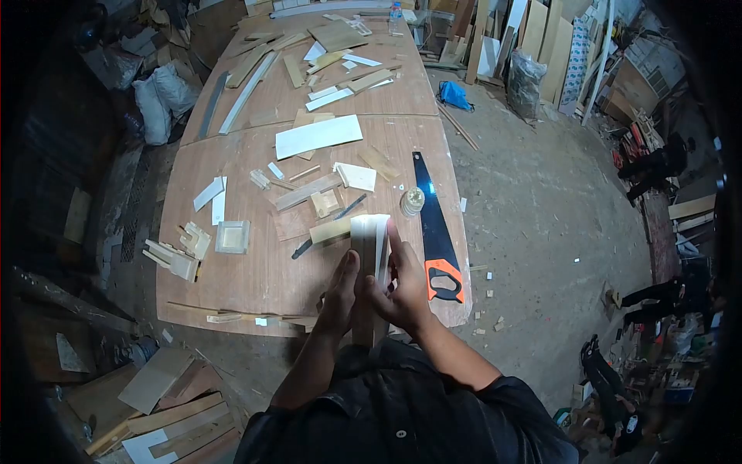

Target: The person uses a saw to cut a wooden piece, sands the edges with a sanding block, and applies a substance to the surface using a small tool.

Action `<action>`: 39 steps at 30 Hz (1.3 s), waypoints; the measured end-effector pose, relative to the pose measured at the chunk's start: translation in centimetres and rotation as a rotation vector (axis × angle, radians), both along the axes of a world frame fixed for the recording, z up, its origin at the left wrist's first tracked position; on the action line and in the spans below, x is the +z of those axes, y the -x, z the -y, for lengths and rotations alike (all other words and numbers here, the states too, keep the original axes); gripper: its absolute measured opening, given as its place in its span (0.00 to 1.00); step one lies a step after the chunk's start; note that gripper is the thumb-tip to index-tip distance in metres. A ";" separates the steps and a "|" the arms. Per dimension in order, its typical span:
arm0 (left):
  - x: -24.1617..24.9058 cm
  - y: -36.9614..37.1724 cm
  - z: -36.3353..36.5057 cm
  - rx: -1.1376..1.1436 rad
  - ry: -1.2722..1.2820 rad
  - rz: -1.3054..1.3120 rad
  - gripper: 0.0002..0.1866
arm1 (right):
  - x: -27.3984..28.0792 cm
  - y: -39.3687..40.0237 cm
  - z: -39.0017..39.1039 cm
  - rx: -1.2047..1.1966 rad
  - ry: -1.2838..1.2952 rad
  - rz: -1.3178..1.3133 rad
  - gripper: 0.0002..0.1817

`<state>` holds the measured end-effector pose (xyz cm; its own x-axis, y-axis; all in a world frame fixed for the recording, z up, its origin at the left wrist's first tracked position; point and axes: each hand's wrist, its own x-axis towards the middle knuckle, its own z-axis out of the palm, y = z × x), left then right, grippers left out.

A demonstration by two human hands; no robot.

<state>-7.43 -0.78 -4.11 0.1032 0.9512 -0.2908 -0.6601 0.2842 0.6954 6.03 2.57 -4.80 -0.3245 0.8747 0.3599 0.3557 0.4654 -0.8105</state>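
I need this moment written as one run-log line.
hands: left hand and right hand grip pale upright wooden board piece | nearby: black handsaw with orange handle flat on brown plywood table

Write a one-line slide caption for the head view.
Both hands, left hand and right hand, grip an upright wooden piece at the workbench edge, a handsaw lying to the right.

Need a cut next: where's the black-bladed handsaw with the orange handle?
The handsaw lies along the wooden table's right edge, handle nearest, just right of the right hand.
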 end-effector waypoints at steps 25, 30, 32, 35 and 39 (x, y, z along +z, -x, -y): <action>3.8 -7.8 0.5 -0.005 -0.175 -0.208 0.26 | 2.2 -5.0 0.9 -0.016 -0.113 -0.366 0.43; 4.1 -10.3 1.0 -0.057 -0.233 -0.201 0.24 | 3.7 -8.3 1.9 -0.111 -0.222 -0.219 0.48; 4.1 -10.9 1.5 -0.081 -0.316 -0.255 0.25 | 4.3 -8.9 2.1 -0.139 -0.364 -0.201 0.44; 6.4 -12.2 2.2 -0.109 -0.302 -0.267 0.25 | 4.9 -10.0 3.0 -0.160 -0.391 -0.211 0.42; 7.1 -13.8 3.3 -0.099 -0.339 -0.254 0.26 | 5.2 -11.6 4.2 -0.157 -0.349 -0.234 0.42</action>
